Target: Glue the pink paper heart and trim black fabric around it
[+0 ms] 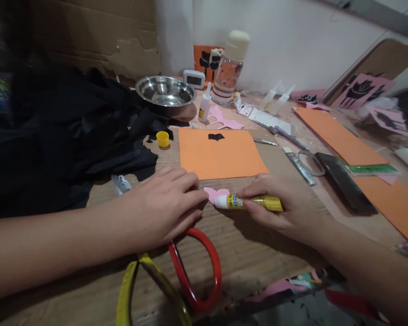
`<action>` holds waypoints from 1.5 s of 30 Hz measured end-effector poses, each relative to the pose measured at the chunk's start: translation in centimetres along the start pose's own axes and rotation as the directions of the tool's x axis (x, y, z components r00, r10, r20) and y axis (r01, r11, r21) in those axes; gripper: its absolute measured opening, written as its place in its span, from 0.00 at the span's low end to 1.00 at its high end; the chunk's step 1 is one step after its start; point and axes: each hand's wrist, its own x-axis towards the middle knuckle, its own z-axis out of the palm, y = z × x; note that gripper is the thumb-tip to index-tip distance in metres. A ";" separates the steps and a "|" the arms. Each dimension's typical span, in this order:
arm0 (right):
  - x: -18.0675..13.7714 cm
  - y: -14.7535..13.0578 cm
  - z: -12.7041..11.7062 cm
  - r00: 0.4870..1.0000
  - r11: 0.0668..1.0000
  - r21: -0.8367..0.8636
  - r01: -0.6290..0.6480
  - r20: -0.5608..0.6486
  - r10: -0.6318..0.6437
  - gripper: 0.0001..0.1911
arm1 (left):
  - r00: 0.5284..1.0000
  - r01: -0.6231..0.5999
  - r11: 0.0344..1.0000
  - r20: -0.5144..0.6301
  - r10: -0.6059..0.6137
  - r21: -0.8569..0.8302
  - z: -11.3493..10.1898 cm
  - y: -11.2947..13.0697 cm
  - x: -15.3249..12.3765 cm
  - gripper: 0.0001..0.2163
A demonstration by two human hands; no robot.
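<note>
My right hand [275, 199] is closed around a yellow glue stick [255, 202], uncapped and lying nearly level. Its white end [221, 202] touches a small pink paper cutout [211, 194] with rounded lobes. My left hand [170, 203] lies palm down, its fingertips holding the cutout's left edge against the table; the other fingers are bent and partly hidden. Just beyond both hands is an orange paper sheet [221, 158] with a small black cutout [216, 136] near its far edge. Left of the sheet stands a yellow cap [162, 139].
Red-and-yellow-handled scissors [217, 271] lie in front of my left hand. Black fabric [71, 140] covers the left side. A steel bowl [166, 93], glue bottle [205, 106], timer [194, 79] and drink bottle [229, 68] stand behind. A phone [347, 183] and orange sheets [340, 136] lie right.
</note>
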 end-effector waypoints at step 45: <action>-0.2 0.9 1.7 0.913 0.944 0.034 0.329 0.242 -0.327 0.09 | 1.000 0.003 0.999 0.008 -0.003 0.033 0.2 0.1 -0.1 0.13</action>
